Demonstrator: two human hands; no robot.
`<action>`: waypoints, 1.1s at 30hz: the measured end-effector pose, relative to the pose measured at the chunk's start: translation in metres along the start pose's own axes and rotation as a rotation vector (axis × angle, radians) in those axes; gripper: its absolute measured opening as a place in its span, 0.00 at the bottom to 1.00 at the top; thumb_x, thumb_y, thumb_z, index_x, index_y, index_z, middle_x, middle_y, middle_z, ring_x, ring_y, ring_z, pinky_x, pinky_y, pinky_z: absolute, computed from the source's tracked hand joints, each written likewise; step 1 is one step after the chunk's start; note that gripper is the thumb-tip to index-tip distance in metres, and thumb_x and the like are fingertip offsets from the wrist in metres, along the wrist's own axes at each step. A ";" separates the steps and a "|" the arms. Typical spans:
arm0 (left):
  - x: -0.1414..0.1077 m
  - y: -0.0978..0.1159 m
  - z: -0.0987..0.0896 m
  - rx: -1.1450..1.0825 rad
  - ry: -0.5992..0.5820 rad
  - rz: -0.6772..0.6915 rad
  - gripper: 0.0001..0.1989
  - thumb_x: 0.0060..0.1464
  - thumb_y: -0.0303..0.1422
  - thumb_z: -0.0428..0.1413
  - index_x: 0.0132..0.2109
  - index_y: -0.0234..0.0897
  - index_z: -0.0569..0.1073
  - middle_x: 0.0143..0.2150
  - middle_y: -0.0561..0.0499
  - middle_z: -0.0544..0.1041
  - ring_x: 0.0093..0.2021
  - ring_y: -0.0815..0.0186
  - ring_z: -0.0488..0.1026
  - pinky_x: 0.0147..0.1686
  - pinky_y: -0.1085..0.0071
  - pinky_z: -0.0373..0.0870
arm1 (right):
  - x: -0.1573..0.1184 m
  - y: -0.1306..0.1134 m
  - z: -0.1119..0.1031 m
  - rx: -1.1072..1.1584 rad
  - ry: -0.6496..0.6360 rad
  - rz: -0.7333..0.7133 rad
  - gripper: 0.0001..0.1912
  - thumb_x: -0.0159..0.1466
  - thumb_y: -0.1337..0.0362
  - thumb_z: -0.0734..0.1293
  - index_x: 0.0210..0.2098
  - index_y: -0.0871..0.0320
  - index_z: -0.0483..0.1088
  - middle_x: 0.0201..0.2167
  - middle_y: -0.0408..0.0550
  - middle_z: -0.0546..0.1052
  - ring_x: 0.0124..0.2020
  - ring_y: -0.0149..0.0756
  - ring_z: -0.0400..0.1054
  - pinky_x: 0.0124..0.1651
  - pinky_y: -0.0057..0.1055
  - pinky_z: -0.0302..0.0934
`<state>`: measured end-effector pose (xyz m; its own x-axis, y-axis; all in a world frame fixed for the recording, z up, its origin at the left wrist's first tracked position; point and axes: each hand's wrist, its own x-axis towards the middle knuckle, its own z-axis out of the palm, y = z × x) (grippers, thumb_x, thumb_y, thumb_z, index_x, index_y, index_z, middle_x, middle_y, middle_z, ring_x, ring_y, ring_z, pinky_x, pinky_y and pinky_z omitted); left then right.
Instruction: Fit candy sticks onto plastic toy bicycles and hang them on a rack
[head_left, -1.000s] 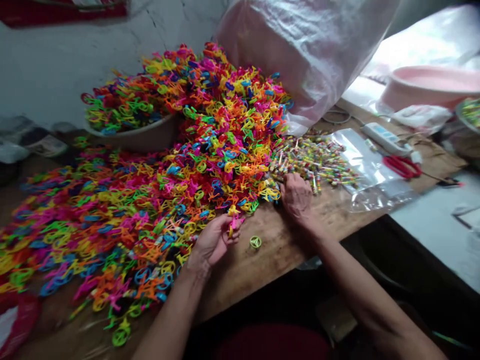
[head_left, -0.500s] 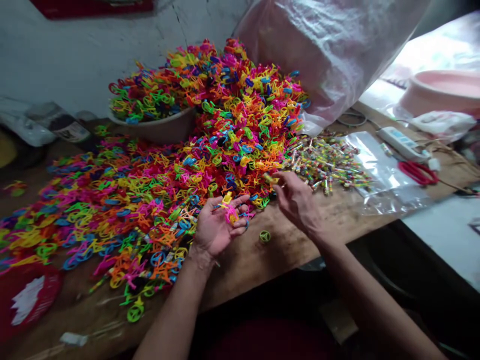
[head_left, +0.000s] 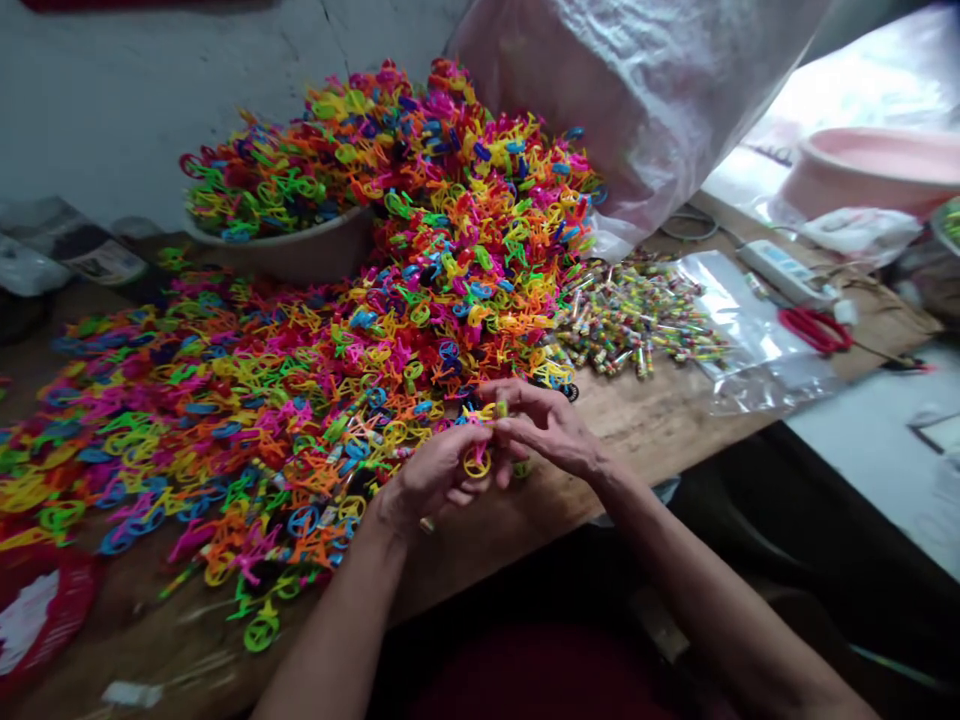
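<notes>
My left hand [head_left: 442,468] is closed on a small plastic toy [head_left: 478,455] with a yellow wheel and a pink part. Against it, my right hand [head_left: 544,428] pinches a small yellow-green piece [head_left: 501,409] at the toy's upper end. The fingertips of both hands meet around the toy and partly hide it. Behind and to the left spreads a large heap of colourful plastic pieces [head_left: 450,300]. Small patterned tubes [head_left: 637,315] lie in a pile beyond my right hand.
A grey basin [head_left: 300,250] full of pieces stands at the back left. Clear plastic bags [head_left: 742,330], red-handled scissors [head_left: 814,330] and a power strip [head_left: 784,272] lie on the right. A red basket [head_left: 75,610] is at the lower left of the wooden table [head_left: 630,420].
My right hand has moved left and down to my left hand, bringing the yellow-green piece to the toy. My left fingers have closed around the toy. The view has shifted slightly.
</notes>
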<state>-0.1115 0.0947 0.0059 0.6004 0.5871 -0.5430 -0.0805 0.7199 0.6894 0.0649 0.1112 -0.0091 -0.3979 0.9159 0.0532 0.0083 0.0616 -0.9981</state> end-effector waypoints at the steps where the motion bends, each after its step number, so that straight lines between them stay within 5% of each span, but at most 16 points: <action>1: 0.002 0.000 0.001 0.033 -0.022 -0.020 0.16 0.53 0.39 0.50 0.39 0.29 0.74 0.27 0.46 0.71 0.16 0.77 0.52 0.12 0.81 0.39 | -0.001 -0.001 -0.002 -0.014 -0.036 0.008 0.10 0.58 0.57 0.67 0.32 0.58 0.68 0.36 0.46 0.72 0.38 0.33 0.66 0.39 0.29 0.62; 4: 0.008 -0.002 0.000 0.122 0.015 -0.022 0.16 0.54 0.39 0.49 0.38 0.30 0.74 0.28 0.45 0.73 0.16 0.76 0.56 0.11 0.81 0.45 | -0.003 0.001 -0.003 -0.016 -0.036 0.044 0.10 0.60 0.58 0.66 0.34 0.59 0.68 0.28 0.42 0.69 0.29 0.29 0.64 0.31 0.26 0.59; 9: 0.014 -0.011 -0.003 0.249 0.226 0.070 0.21 0.52 0.46 0.55 0.41 0.30 0.73 0.31 0.43 0.75 0.19 0.69 0.69 0.12 0.79 0.59 | 0.001 0.002 -0.005 -0.106 -0.038 0.026 0.08 0.61 0.61 0.65 0.34 0.60 0.66 0.28 0.41 0.69 0.29 0.27 0.63 0.32 0.25 0.58; 13: 0.011 -0.017 -0.006 0.299 0.367 0.155 0.21 0.51 0.44 0.58 0.46 0.34 0.70 0.40 0.43 0.75 0.22 0.66 0.74 0.13 0.77 0.64 | 0.008 -0.004 -0.008 -0.137 -0.091 0.032 0.10 0.61 0.58 0.66 0.31 0.60 0.66 0.25 0.40 0.67 0.26 0.26 0.60 0.29 0.24 0.54; 16: 0.005 -0.021 -0.007 0.345 0.451 0.215 0.17 0.50 0.41 0.59 0.44 0.35 0.72 0.36 0.48 0.75 0.23 0.67 0.74 0.13 0.79 0.64 | 0.012 -0.005 -0.006 -0.084 -0.129 0.048 0.13 0.60 0.56 0.66 0.31 0.60 0.65 0.24 0.40 0.67 0.25 0.26 0.60 0.27 0.23 0.54; 22: -0.003 -0.022 -0.006 0.285 0.392 0.211 0.16 0.51 0.42 0.58 0.33 0.30 0.75 0.24 0.51 0.72 0.17 0.72 0.67 0.13 0.79 0.60 | 0.018 0.000 -0.003 -0.077 -0.132 0.021 0.13 0.59 0.56 0.68 0.30 0.59 0.66 0.28 0.43 0.70 0.29 0.28 0.64 0.31 0.26 0.58; 25: -0.005 -0.024 -0.006 0.135 0.364 0.222 0.16 0.54 0.41 0.55 0.36 0.29 0.76 0.26 0.51 0.70 0.19 0.74 0.65 0.15 0.80 0.61 | 0.013 0.005 -0.002 -0.146 0.114 -0.100 0.10 0.57 0.57 0.70 0.30 0.59 0.69 0.36 0.46 0.71 0.36 0.31 0.65 0.39 0.29 0.60; 28: -0.005 -0.028 -0.008 -0.034 0.345 0.249 0.15 0.56 0.38 0.53 0.43 0.31 0.75 0.30 0.51 0.70 0.24 0.74 0.67 0.19 0.79 0.66 | -0.003 0.013 0.004 -0.044 0.322 -0.083 0.09 0.58 0.58 0.69 0.31 0.58 0.69 0.28 0.43 0.69 0.30 0.29 0.63 0.34 0.27 0.59; 33: 0.001 -0.037 -0.011 -0.149 0.360 0.258 0.12 0.56 0.34 0.55 0.43 0.30 0.73 0.32 0.50 0.72 0.27 0.72 0.72 0.27 0.77 0.72 | -0.023 0.028 0.020 0.189 0.229 0.119 0.12 0.58 0.57 0.69 0.37 0.58 0.67 0.26 0.41 0.71 0.21 0.27 0.65 0.23 0.25 0.58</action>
<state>-0.1167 0.0727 -0.0248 0.2337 0.8259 -0.5130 -0.3200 0.5636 0.7616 0.0562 0.0836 -0.0393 -0.1875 0.9790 -0.0804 -0.1367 -0.1070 -0.9848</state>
